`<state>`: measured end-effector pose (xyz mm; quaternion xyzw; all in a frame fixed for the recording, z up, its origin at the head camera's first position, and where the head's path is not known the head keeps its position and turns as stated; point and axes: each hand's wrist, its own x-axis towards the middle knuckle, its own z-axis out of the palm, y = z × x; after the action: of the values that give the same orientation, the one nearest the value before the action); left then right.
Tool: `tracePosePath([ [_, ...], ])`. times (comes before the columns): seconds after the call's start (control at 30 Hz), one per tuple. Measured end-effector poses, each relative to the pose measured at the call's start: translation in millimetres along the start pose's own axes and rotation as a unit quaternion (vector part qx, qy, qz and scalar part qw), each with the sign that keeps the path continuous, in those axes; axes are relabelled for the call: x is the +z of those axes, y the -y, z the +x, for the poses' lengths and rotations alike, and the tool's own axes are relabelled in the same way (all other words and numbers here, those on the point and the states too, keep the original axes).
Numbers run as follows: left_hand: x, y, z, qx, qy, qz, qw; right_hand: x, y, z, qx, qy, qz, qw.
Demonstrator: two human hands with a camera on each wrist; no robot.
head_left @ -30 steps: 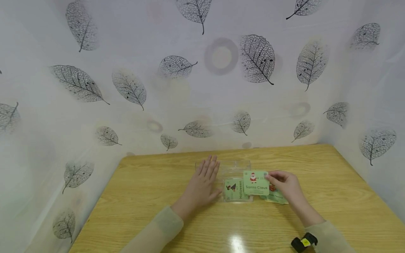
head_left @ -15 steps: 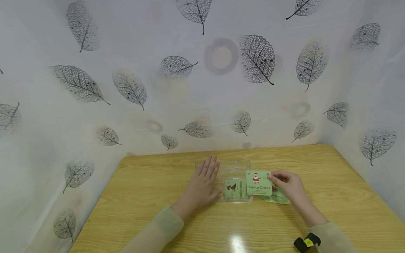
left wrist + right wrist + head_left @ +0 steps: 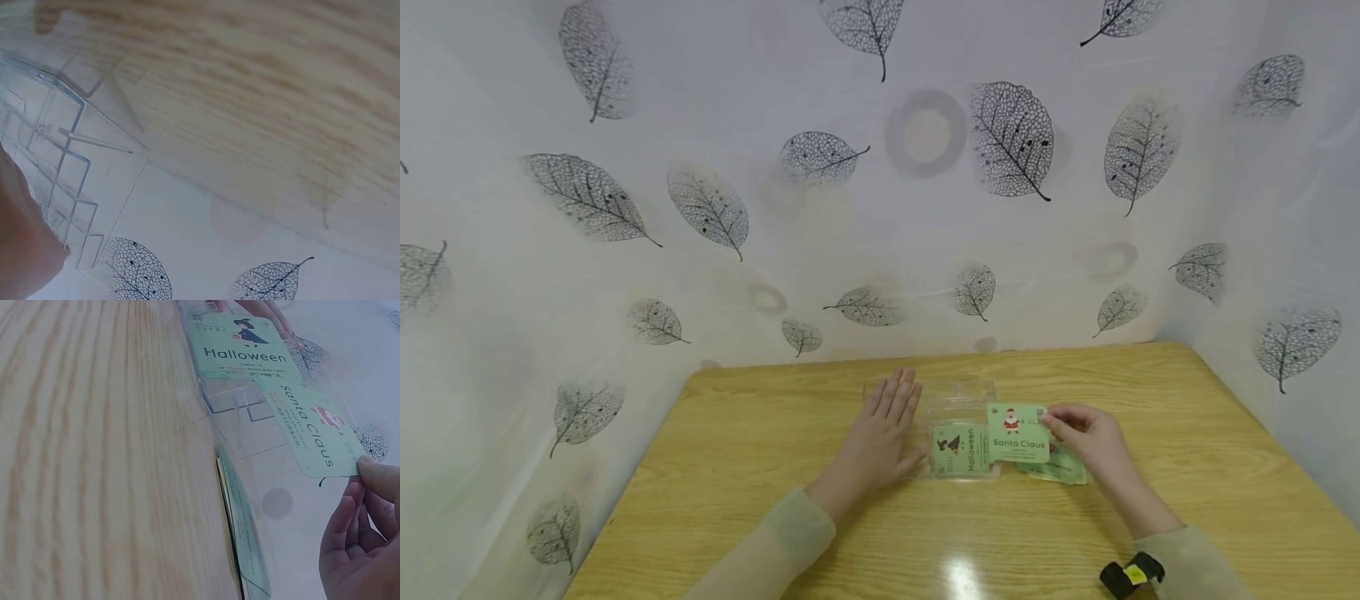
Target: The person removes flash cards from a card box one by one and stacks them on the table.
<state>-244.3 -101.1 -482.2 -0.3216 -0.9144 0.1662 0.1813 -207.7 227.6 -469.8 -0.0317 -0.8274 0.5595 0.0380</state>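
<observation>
A green flash card (image 3: 1018, 433) printed "Santa Claus" is pinched at its upper right corner between the thumb and fingers of my right hand (image 3: 1093, 437). A second green card (image 3: 955, 448), reading "Halloween", stands sideways in a clear plastic tiered stand (image 3: 964, 390). The Santa Claus card's left edge overlaps that stand's right side in the head view. My left hand (image 3: 880, 437) lies with straight fingers along the stand's left side. In the left wrist view, the stepped clear side of the stand (image 3: 81, 162) shows beside part of that hand.
A small stack of green cards (image 3: 1056, 467) lies on the wooden table (image 3: 737, 500), right of the stand and partly behind the held card. A black strap (image 3: 1131, 575) with a yellow label is at my right sleeve. A leaf-patterned curtain (image 3: 910, 225) rises behind the table.
My right hand has drawn the Santa Claus card slightly to the right, uncovering more of the Halloween card. The left hand stays in place.
</observation>
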Motion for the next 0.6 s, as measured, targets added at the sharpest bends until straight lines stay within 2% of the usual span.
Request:
tracePosePath([
  [0.6,-1.7,0.0,0.9,0.001,0.007,-0.001,1.0,-9.8,-3.2,2.4,-0.004,-0.019,-0.019,0.9996],
])
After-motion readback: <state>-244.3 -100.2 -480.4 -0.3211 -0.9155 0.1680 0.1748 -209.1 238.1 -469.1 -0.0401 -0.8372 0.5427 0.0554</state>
